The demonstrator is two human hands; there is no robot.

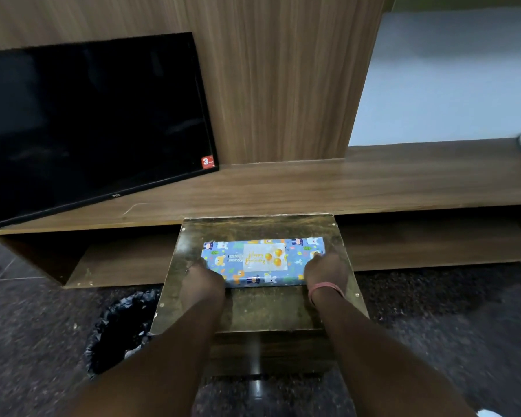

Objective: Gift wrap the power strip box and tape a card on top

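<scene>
Blue patterned paper is already covering the power strip box point(263, 261), which is lying flat on the small dark tabletop point(253, 308), and a pale birthday card point(265, 257) is sitting on its top face, midway between the two sets of fingers. The left hand point(206, 276) is resting against the box's left end with its fingers down at the near corner; the right hand point(322, 270), a pink band point(325, 288) at its wrist, is pressing on the right end, fingertips on the top edge. Whether either hand's fingers are curling round the box or only lying against it is too blurred to tell. The task is looking close to finished. Whether tape is holding the card cannot be seen, so if it is loose, any sliding or tilting of the box could be shifting it off centre. Uneven pressure at the ends could also be creasing the paper or popping a folded flap.
</scene>
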